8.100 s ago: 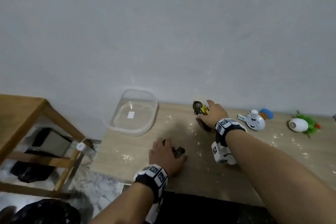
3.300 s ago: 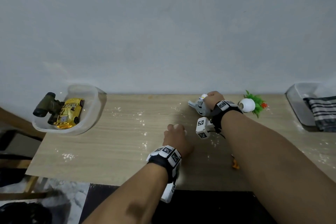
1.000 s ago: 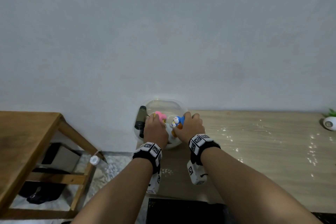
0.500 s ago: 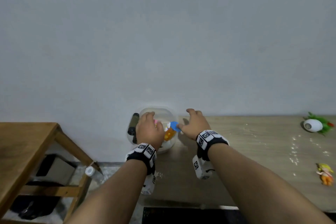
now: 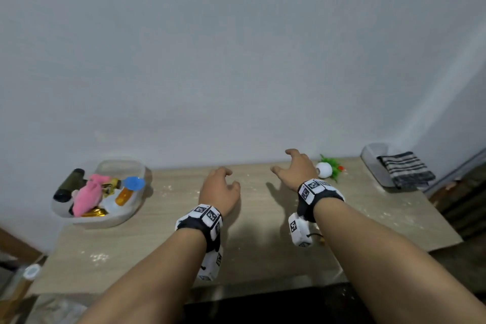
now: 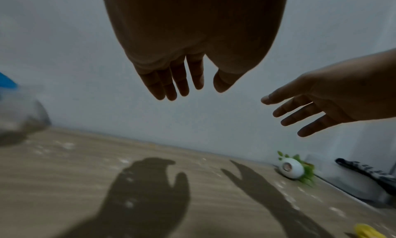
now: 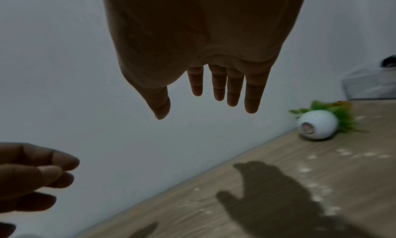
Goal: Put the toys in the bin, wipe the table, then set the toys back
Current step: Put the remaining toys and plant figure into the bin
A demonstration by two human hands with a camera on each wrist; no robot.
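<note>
The clear plastic bin point(image 5: 110, 221) stands at the table's left end. In it lie a pink plush point(image 5: 88, 196), dark binoculars point(image 5: 69, 184), a yellow car point(image 5: 93, 212) and a blue-and-orange toy point(image 5: 131, 187). My left hand point(image 5: 228, 179) hovers over the middle of the wooden table point(image 5: 157, 239), fingers relaxed and empty. To its right my right hand point(image 5: 284, 163) is spread open and empty, just left of a white egg-shaped pot with a green plant point(image 5: 324, 169). A small yellow figure point(image 6: 366, 231) lies near the front edge, mostly hidden under my right forearm in the head view.
A clear tray point(image 5: 373, 160) holding a striped folded cloth point(image 5: 402, 168) sits at the table's far right. White crumbs are scattered over the tabletop. The wall runs along the back edge. A wooden stool edge shows at the lower left.
Both hands have let go of the toys in the bin and moved right over the table. My view has swung right, so the tray with the cloth shows now.
</note>
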